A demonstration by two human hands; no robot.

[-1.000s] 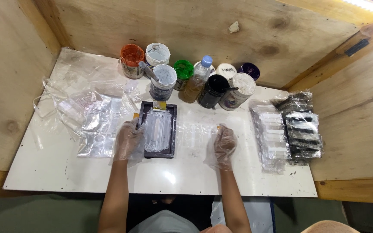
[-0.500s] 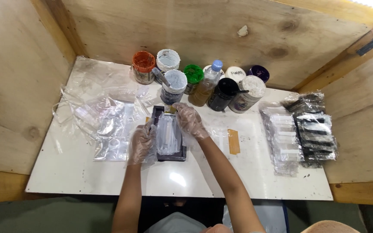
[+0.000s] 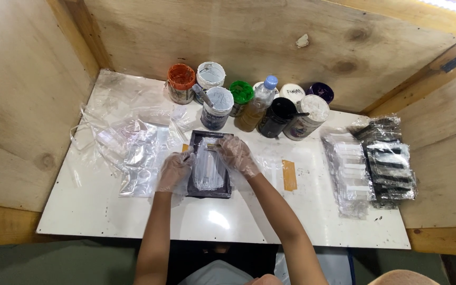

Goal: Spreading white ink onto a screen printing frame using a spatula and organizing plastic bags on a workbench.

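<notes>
**Both gloved hands on the dark tray**

Your left hand [image 3: 175, 171], in a thin clear glove, rests against the left edge of the dark rectangular tray [image 3: 209, 164], fingers curled onto its rim; whether they pinch the rim or only press on it cannot be told from this view. Your right hand [image 3: 237, 154], also gloved, lies over the tray's upper right corner with the fingers bent down onto the clear plastic sleeve [image 3: 207, 168] that lies inside the tray; its grip looks narrow, closed lightly on the sleeve's top end.

The tray sits flat on the white table [image 3: 106, 221], just in front of you, near the middle.

Touching the tray's left side is a heap of crumpled clear plastic bags [image 3: 133, 150]. To its right, a small tan strip [image 3: 289, 174] lies on the table, near your right forearm. Behind the tray stands a row of paint jars [image 3: 218, 105] with orange, white, green, black and purple lids, with a clear bottle [image 3: 255, 105] among them. At the far right, well apart from your hands, lies a stack of packed black and white items [image 3: 376, 161].
</notes>
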